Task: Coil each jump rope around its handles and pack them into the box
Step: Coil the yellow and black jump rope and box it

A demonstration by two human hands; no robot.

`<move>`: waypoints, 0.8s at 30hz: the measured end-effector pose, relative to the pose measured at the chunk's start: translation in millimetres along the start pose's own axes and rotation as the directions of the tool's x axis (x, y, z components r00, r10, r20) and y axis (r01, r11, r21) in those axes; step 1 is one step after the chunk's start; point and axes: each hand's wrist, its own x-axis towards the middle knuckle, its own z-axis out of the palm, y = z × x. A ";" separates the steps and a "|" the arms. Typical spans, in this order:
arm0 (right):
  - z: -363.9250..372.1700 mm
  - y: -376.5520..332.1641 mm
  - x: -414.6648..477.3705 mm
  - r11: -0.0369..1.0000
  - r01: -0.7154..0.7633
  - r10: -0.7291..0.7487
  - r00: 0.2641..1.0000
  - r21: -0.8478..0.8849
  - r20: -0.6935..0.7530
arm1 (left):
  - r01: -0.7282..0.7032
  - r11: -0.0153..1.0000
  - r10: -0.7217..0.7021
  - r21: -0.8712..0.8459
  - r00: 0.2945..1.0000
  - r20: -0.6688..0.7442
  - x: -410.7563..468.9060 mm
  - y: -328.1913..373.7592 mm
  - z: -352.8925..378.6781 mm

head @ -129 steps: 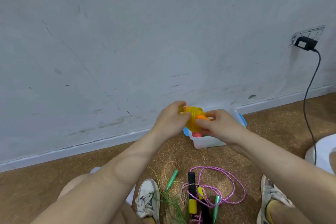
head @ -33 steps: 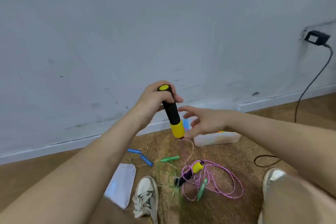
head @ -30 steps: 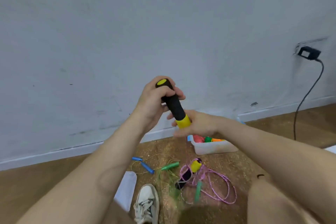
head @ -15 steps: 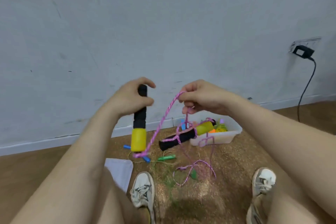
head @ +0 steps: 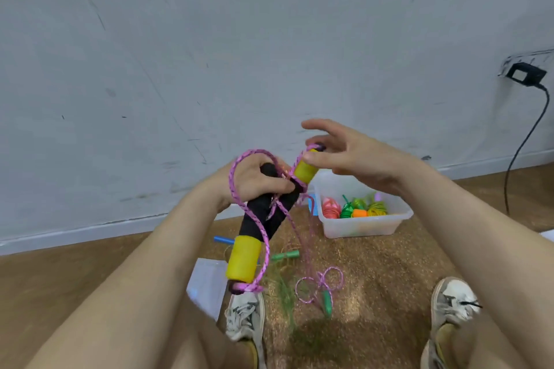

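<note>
Nearest, between the shoes point(head: 244, 317) on the floor point(head: 389, 272): the loose pink tail of the jump rope point(head: 322, 283), lying against a green rope point(head: 283, 293). Higher up, clamps both black handles point(head: 254, 220) in the left grip point(head: 257, 180), set at a slight angle to each other with yellow ends pointing opposite ways and a pink loop draped over the knuckles. Spreads the right grip point(head: 353, 153) apart, fingers straight, thumb just touching the upper yellow end, clasping nothing. Looks like the start of this coil, with most of the cord hanging down. To wind well: square the handles side by side first, pinch the cord close to the bundle, lay each turn snug beside the last, and draw slack up slowly so as not to drag the green rope along. Beyond, at the floor's far edge by the wall point(head: 269, 39), shows the clear box point(head: 362, 226), holding coiled ropes point(head: 353, 208).
</note>
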 end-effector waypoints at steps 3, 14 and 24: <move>5.3 9.8 -4.0 0.979 -0.100 0.078 0.989 0.180 0.126 | -0.011 0.953 -0.008 -0.303 0.998 -0.062 -7.4 4.7 1.1; -0.4 3.0 -1.5 0.896 0.053 0.078 0.958 0.440 -0.275 | 0.134 0.983 -0.146 0.123 0.985 0.094 -22.9 -20.9 -29.6; 18.0 -1.4 1.5 0.922 0.168 -0.066 0.956 0.349 -0.285 | 0.010 1.000 -0.012 -0.026 0.995 -0.102 -12.8 19.1 14.9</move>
